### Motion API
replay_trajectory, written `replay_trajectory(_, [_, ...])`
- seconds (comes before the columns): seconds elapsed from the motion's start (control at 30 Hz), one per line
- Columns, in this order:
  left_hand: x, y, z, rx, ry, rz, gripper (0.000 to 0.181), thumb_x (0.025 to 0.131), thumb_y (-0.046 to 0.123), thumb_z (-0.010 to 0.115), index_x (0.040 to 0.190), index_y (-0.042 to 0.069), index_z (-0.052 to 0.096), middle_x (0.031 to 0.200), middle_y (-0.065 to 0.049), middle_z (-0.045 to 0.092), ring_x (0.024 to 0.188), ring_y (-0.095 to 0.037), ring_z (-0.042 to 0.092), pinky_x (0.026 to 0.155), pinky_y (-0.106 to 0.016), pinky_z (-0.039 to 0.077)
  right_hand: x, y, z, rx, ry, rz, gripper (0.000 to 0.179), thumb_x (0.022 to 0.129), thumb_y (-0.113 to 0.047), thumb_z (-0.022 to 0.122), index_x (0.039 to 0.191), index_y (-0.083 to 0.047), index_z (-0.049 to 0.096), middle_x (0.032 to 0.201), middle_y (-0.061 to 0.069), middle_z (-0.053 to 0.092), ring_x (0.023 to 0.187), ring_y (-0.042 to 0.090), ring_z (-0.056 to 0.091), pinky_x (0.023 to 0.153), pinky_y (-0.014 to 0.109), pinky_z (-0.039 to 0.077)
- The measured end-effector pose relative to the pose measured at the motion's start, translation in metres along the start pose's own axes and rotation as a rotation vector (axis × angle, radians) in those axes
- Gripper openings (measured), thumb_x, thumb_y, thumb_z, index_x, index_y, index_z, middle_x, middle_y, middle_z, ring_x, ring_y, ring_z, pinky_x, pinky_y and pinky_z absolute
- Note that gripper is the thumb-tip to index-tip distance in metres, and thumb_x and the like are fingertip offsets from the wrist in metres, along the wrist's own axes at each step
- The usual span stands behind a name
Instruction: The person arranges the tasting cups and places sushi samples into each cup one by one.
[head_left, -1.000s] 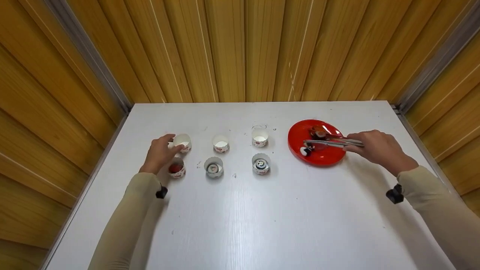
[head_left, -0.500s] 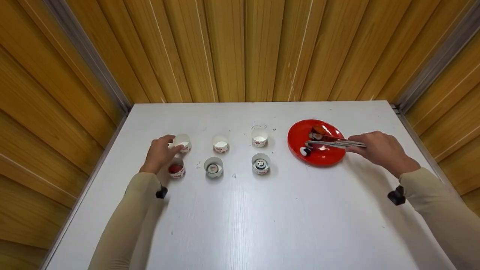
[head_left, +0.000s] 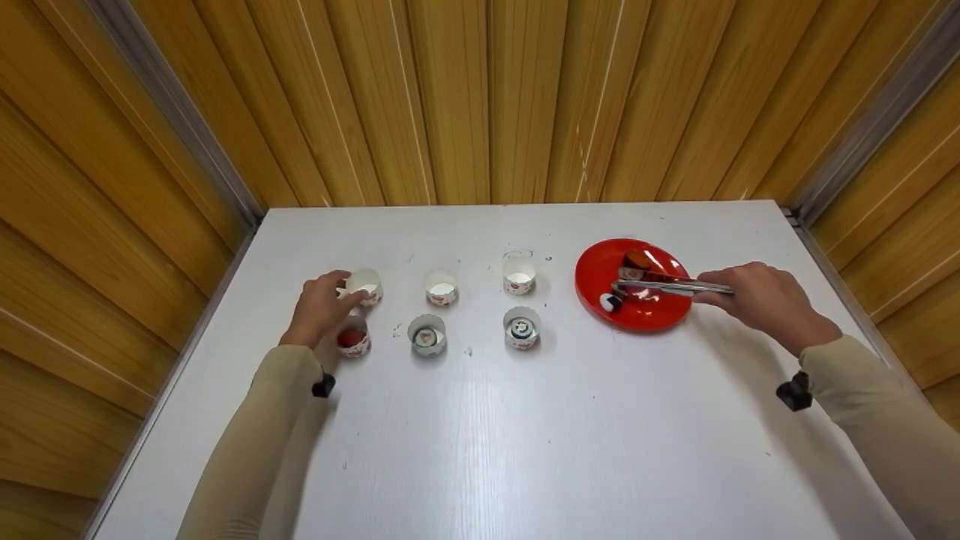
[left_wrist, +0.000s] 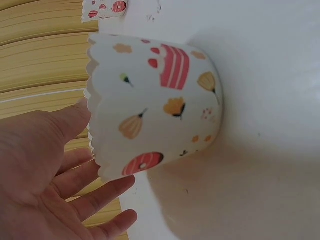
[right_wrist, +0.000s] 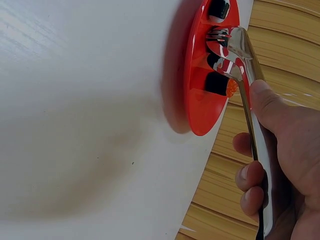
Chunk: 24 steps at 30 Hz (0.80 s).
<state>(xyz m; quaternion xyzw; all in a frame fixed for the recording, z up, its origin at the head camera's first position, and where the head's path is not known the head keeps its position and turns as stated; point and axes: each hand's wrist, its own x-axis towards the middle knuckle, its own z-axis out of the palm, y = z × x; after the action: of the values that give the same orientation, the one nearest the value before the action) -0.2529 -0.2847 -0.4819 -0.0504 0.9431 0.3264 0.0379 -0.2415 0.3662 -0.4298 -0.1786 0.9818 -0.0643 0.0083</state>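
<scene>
My left hand (head_left: 319,307) holds the rim of a white paper baking cup (left_wrist: 155,100), its thumb and fingers on either side. Pastries and flowers are printed on the cup. At the right, my right hand (head_left: 761,300) grips silver metal tongs (right_wrist: 245,80) by the handles. Their fork-like and spoon-like ends reach over a red plate (head_left: 600,259). Several sushi-like pieces lie there, among them a black-and-white one (head_left: 610,302) and a black-wrapped roll with an orange end (right_wrist: 216,84). Whether the tongs clasp a piece I cannot tell.
Two paper cups in the front row, a middle cup (head_left: 427,346) and a right cup (head_left: 523,337), contain round sushi-like pieces. A left cup (head_left: 354,345) has something red inside. Two back cups show white insides. Wood-patterned panels (head_left: 487,105) wall the white table (head_left: 480,435).
My right hand has drawn back slightly to the right. The tong ends have shifted a little over the plate. My left hand stays at the same cup.
</scene>
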Motion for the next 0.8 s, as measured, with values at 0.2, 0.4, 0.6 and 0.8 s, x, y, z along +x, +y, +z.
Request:
replay_trajectory(0.2, [-0.0001,-0.0001,-0.0002,-0.011,0.008,0.013,0.06,0.1,0.03,0.069,0.148,0.0,0.049,0.139,-0.023,0.058,0.128,-0.039,0.053,0.107,-0.055,0.044,-0.0003,0.0002,-0.0021,-0.005,0.011,-0.014,0.046,0.095,-0.044,0.072,0.126,-0.011,0.074,0.11,0.017,0.076,0.094,0.035,0.068,0.07,0.05,0.056])
replay_trajectory(0.4, [0.0005,-0.0005,-0.0002,0.027,0.021,0.036,0.062,0.1,0.031,0.069,0.147,-0.002,0.05,0.138,-0.025,0.059,0.126,-0.04,0.056,0.105,-0.055,0.047,0.0,-0.0013,-0.0026,0.004,0.009,-0.003,0.045,0.095,-0.044,0.073,0.125,-0.011,0.075,0.11,0.017,0.076,0.094,0.035,0.068,0.067,0.047,0.055])
replay_trajectory(0.6, [0.0002,-0.0006,-0.0001,0.002,0.007,0.007,0.061,0.1,0.031,0.068,0.148,-0.001,0.049,0.139,-0.023,0.058,0.127,-0.039,0.054,0.106,-0.054,0.046,0.0002,-0.0015,-0.0018,0.023,0.0,0.006,0.045,0.095,-0.044,0.073,0.126,-0.011,0.075,0.112,0.018,0.075,0.098,0.038,0.068,0.069,0.048,0.056])
replay_trajectory(0.8, [0.0006,-0.0013,0.0008,-0.007,-0.006,-0.006,0.062,0.101,0.033,0.068,0.149,0.0,0.048,0.142,-0.024,0.056,0.128,-0.039,0.053,0.107,-0.054,0.045,0.0,-0.0006,-0.0012,0.03,-0.009,0.014,0.045,0.094,-0.042,0.074,0.127,-0.012,0.074,0.112,0.018,0.075,0.099,0.038,0.068,0.07,0.049,0.056])
